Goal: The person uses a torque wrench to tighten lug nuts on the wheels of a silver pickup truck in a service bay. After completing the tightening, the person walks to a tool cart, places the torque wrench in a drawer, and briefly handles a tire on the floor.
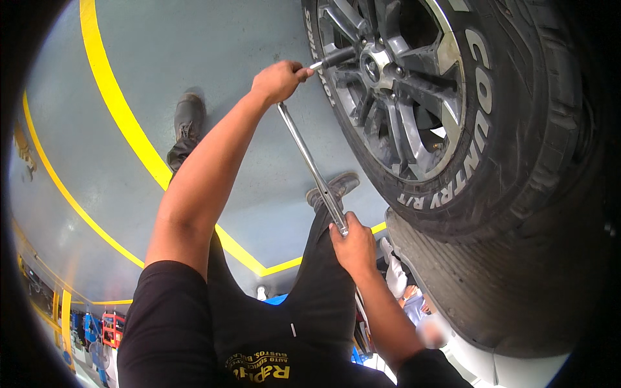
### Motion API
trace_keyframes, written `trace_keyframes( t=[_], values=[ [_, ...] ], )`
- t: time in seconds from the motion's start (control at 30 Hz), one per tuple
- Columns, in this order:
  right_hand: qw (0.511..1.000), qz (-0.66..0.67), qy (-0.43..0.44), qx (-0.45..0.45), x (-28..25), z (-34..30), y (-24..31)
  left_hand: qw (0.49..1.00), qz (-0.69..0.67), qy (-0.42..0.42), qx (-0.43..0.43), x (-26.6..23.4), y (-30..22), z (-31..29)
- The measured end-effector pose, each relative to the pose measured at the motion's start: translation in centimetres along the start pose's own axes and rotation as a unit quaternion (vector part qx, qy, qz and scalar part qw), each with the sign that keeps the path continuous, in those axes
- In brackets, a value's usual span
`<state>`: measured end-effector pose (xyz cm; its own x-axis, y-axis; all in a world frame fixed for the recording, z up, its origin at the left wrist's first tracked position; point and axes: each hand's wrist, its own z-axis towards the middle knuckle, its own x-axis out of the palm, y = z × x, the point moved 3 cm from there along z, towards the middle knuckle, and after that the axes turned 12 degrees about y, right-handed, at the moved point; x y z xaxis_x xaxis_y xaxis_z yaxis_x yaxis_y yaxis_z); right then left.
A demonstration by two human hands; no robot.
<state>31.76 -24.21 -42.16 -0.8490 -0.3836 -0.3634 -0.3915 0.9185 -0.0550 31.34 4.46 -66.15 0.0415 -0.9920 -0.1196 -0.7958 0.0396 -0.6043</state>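
A long chrome torque wrench (pixel 313 167) runs between my two hands in front of a wheel. My left hand (pixel 278 83) is closed round its head, fingertips at the bright extension (pixel 316 66). A dark socket (pixel 338 57) on that extension reaches in among the spokes of the grey alloy rim (pixel 446 48), beside the hub cap (pixel 371 67). Whether it sits on a lug nut cannot be made out. My right hand (pixel 356 247) wraps the lower end of the wrench, close to my knee. The black tire (pixel 508 110) has raised white lettering.
A ribbed dark panel (pixel 472 291) lies below the tire. Yellow lines (pixel 123 110) cross the grey floor (pixel 252 32); my shoes (pixel 189 116) stand on it. Another person (pixel 414 301) is at lower right. Red and blue equipment (pixel 112 328) stands at lower left.
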Motion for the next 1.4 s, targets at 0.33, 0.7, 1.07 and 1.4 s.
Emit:
trace_keyframes(
  t=[0.33, 0.7, 1.07, 1.4],
  values=[
    [0.998, 0.05, -0.013, -0.021, -4.0, -1.5, 3.1, 0.983, 0.077, -0.167, -0.009, -1.5, -5.4, 1.0],
    [0.99, -0.012, -0.137, 0.008, 6.0, 10.8, -2.0, 0.992, 0.124, -0.005, 0.007, -3.5, -4.8, 2.8],
    [0.989, -0.007, -0.144, -0.028, 7.6, 12.0, -2.3, 0.985, 0.159, -0.057, 0.032, -2.0, -4.9, 1.6],
    [0.998, 0.033, -0.011, -0.051, -1.2, -0.4, 0.5, 0.999, 0.029, -0.024, 0.029, -3.0, -2.2, 0.0]
  ],
)
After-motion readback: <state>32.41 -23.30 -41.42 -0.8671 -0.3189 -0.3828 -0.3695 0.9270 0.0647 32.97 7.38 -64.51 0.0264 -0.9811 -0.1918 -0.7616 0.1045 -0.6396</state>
